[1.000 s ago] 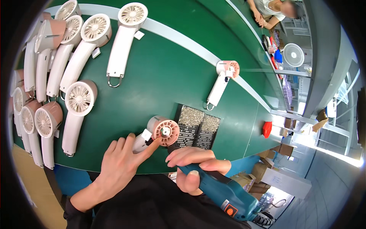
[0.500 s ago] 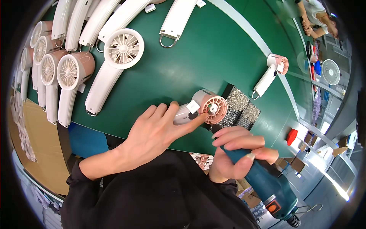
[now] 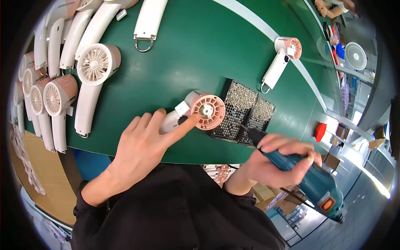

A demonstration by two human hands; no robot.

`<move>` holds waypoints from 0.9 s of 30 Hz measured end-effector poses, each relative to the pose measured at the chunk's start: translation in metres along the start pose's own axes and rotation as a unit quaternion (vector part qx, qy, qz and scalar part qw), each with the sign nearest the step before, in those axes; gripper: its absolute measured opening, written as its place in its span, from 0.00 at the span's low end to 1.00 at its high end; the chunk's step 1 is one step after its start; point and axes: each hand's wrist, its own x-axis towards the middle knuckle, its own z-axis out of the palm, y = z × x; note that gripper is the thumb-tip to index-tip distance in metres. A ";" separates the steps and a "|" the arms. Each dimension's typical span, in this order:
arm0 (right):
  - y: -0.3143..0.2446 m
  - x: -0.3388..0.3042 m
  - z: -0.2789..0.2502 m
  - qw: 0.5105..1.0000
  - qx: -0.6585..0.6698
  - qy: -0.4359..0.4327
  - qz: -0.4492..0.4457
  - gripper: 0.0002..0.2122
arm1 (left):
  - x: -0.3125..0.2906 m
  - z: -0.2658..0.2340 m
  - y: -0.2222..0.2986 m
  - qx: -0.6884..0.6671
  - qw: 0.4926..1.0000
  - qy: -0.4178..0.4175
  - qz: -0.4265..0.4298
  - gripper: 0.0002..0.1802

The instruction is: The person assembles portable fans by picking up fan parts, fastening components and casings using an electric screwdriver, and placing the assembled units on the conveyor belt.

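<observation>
A handheld fan (image 3: 170,121) with a pink head and white handle lies on the green table, its open back showing a ribbed ring and a white hub. My left hand (image 3: 143,139) is closed over its handle, and one stretched finger presses the edge of the head; its thumb is hidden. A small white tag hangs by the head. In my right hand (image 3: 287,162) is a teal electric screwdriver (image 3: 318,185), gripped along its body. Its black nose and thin bit reach over the black screw tray (image 3: 228,89), which holds many small silver screws.
Several white-and-pink fans crowd the left, one (image 3: 95,66) with its grille up. Another fan (image 3: 275,68) lies at the far right by a pale strip (image 3: 250,18). Beyond the table are a red box (image 3: 320,132), a round white fan (image 3: 356,56) and another person's hands.
The screwdriver has moved right, away from the fan head, with its bit now over the screw tray. My left hand stays on the fan. The whole view has shifted.
</observation>
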 end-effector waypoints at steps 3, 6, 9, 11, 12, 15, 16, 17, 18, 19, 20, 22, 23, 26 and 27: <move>0.012 -0.002 -0.002 1.000 -0.009 0.022 0.014 0.10 | 0.001 0.004 0.000 -0.002 1.000 0.014 -0.008 0.38; 0.017 -0.001 -0.001 0.999 -0.037 0.016 0.033 0.12 | 0.005 -0.001 0.004 -0.005 1.000 -0.002 -0.013 0.36; 0.024 -0.003 0.000 0.999 -0.011 0.006 0.046 0.12 | 0.004 -0.001 0.003 -0.010 1.000 -0.007 -0.015 0.35; 0.027 -0.004 -0.001 0.999 -0.006 0.002 0.045 0.13 | 0.003 0.000 0.003 -0.013 1.000 -0.006 -0.017 0.34; 0.030 -0.004 -0.002 0.999 -0.011 -0.009 0.038 0.12 | 0.003 0.001 0.003 -0.016 1.000 -0.001 -0.017 0.35; 0.031 -0.005 0.001 0.999 -0.033 -0.023 0.036 0.11 | 0.000 0.001 0.003 -0.019 1.000 0.004 -0.021 0.35; 0.031 -0.004 0.000 0.998 -0.048 -0.020 0.042 0.11 | 0.001 0.001 0.002 -0.023 1.000 0.006 -0.019 0.35; 0.032 -0.004 0.001 0.998 -0.046 -0.021 0.048 0.11 | 0.002 0.001 0.002 -0.020 1.000 0.006 -0.017 0.36; 0.032 -0.004 0.002 0.997 -0.053 -0.028 0.038 0.11 | 0.002 0.001 0.001 -0.019 1.000 0.002 -0.023 0.36; 0.032 -0.004 0.003 0.997 -0.059 -0.035 0.026 0.11 | 0.003 0.002 0.001 -0.022 1.000 0.007 -0.015 0.36; 0.033 -0.005 0.003 0.997 -0.063 -0.037 0.020 0.11 | 0.002 0.002 0.000 -0.024 1.000 0.013 -0.007 0.36; 0.035 -0.004 0.004 0.996 -0.075 -0.045 0.010 0.11 | 0.001 0.003 -0.002 -0.021 1.000 0.020 -0.006 0.37; 0.035 -0.004 0.004 0.995 -0.088 -0.051 -0.001 0.11 | 0.001 0.003 -0.002 -0.018 0.999 0.026 -0.002 0.37; 0.028 -0.003 0.000 0.998 -0.049 -0.019 0.018 0.10 | -0.004 -0.002 0.001 -0.059 0.998 -0.017 -0.029 0.32; 0.022 -0.004 0.002 0.999 -0.030 -0.011 0.019 0.08 | -0.005 -0.002 0.002 -0.060 0.998 -0.015 -0.031 0.32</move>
